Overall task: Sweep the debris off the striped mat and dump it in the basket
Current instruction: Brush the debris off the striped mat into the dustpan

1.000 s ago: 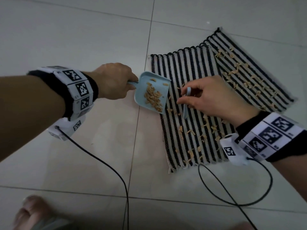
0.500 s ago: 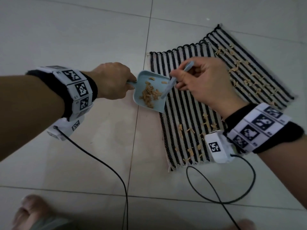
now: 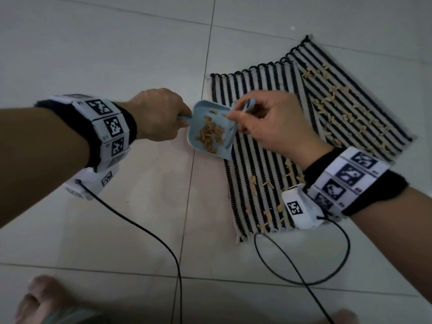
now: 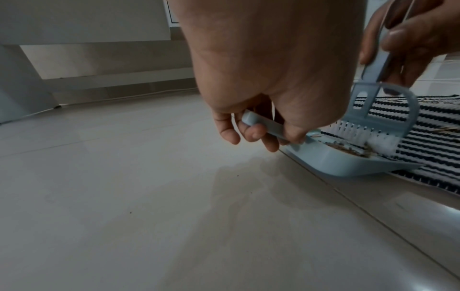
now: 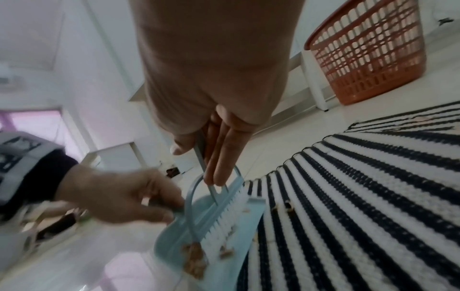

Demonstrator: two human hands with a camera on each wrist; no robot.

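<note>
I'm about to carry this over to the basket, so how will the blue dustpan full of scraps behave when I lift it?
The dustpan looks like thin moulded plastic, so probably stiff and light. Its front lip is open and low, so the loose debris would likely slide out if tipped forward. The left hand grips only the short handle, so it may wobble; keeping it level seems wise.

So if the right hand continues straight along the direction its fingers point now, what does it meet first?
Most likely the small light-blue plastic dustpan. The right hand pinches the light-blue brush, fingers pointing down at the pan, bristles already over the tan debris. Depth is unclear.
</note>
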